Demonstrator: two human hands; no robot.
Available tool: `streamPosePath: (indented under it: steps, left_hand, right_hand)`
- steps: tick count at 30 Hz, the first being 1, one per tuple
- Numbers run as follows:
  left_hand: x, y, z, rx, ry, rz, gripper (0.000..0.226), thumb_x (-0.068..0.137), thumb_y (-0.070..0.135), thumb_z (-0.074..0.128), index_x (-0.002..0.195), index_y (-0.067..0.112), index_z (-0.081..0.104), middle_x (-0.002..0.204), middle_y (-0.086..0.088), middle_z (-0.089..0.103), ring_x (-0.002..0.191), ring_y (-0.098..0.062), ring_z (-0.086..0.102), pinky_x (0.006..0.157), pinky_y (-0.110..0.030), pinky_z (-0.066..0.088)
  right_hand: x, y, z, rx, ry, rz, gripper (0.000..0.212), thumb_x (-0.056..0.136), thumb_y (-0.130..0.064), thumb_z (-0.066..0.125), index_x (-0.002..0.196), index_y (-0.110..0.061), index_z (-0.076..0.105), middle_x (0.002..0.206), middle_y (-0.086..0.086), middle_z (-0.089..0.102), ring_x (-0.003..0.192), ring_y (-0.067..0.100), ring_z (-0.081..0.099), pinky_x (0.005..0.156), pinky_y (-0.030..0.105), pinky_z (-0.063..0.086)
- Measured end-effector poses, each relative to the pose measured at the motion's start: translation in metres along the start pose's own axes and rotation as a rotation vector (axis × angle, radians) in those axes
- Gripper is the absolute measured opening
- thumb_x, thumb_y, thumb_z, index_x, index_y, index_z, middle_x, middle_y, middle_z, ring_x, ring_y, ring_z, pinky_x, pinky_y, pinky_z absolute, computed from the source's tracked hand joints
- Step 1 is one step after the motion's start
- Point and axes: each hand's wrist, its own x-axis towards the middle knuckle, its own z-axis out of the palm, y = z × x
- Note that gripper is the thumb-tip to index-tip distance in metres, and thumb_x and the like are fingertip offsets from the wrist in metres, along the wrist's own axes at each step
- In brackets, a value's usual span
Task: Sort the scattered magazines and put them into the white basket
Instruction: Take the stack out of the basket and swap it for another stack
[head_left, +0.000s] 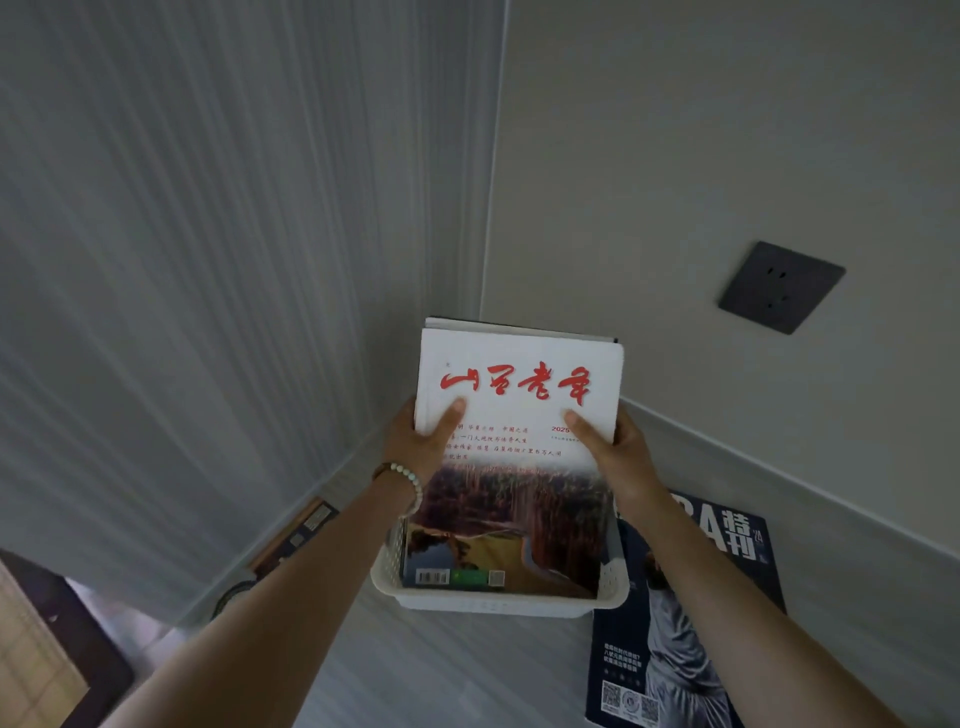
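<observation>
A stack of magazines (519, 467) stands upright with its lower edge inside the white basket (488, 605) on the grey floor. The front one has a white cover, red brush characters and a landscape photo. My left hand (421, 441) grips the stack's left edge, thumb on the cover. My right hand (613, 447) grips its right edge the same way. Another magazine with a barcode (441, 574) lies inside the basket. A dark blue sports magazine (675, 623) lies flat on the floor right of the basket.
The basket sits in a corner between a grey striped wall and a beige wall with a dark socket (782, 287). A thin dark magazine (296, 535) lies along the left wall's base. A dark object (62, 649) fills the bottom left.
</observation>
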Motion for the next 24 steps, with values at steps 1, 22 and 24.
streamPosePath:
  steps: [1,22,24]
  left_hand:
    - [0.002,-0.003,-0.001,0.0,0.008,-0.003,0.039,0.079,0.043,0.064,0.111,0.021,0.059,0.097,0.003,0.068,0.083,-0.012,0.066,0.055,-0.016,0.051]
    - [-0.037,0.01,0.025,0.3,0.227,0.355,0.085,0.071,0.069,0.052,0.14,0.034,0.018,0.146,0.006,0.023,0.134,-0.02,0.029,0.106,-0.038,0.033]
    - [-0.052,0.013,0.044,0.331,0.166,0.39,0.082,0.073,0.064,0.055,0.141,0.035,0.019,0.146,0.01,0.02,0.136,-0.016,0.022,0.108,-0.036,0.029]
  right_hand:
    - [0.004,0.001,0.004,-0.013,0.003,-0.002,0.039,0.078,-0.029,0.072,0.115,-0.029,0.061,0.107,-0.01,0.07,0.094,0.005,0.068,0.068,0.016,0.055]
    - [-0.026,0.015,-0.062,-0.215,0.028,0.178,0.057,0.082,-0.046,0.061,0.134,-0.03,0.044,0.126,-0.008,0.053,0.116,0.011,0.05,0.1,0.031,0.039]
    - [-0.041,0.021,-0.091,-0.24,0.069,0.199,0.053,0.082,-0.048,0.06,0.13,-0.03,0.047,0.131,-0.005,0.052,0.121,0.015,0.048,0.108,0.039,0.035]
